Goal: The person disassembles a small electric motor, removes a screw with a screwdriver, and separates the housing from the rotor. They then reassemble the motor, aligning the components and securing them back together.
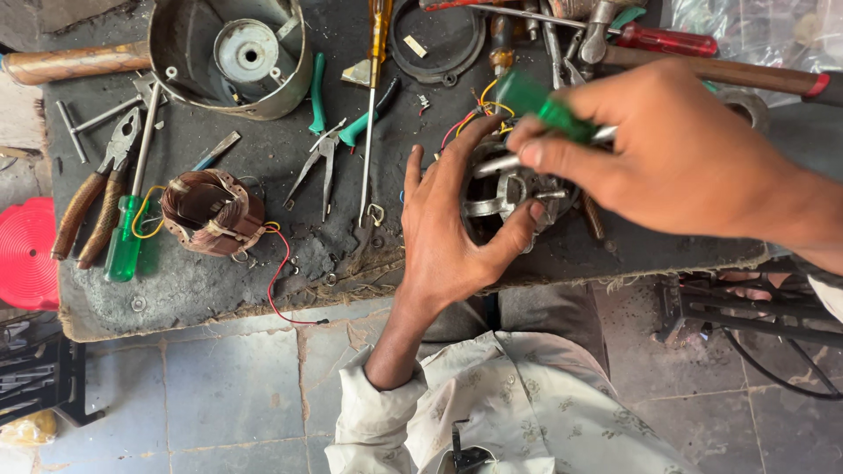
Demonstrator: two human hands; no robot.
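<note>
My left hand (452, 233) wraps around a small metal motor (509, 189) standing on the dark workbench (211, 290), thumb on its near side and fingers on its left. My right hand (676, 149) grips a green-handled screwdriver (549, 110); the shaft points down-left into the top of the motor. Coloured wires (479, 110) trail from the motor's far side. Both hands hide much of the motor.
A copper-wound stator (211, 211) with a red wire lies at left, next to pliers (97, 197) and a green screwdriver (127, 237). A round metal housing (233, 53), needle-nose pliers (325, 149), a long yellow screwdriver (373, 96) and a hammer (720, 70) crowd the back.
</note>
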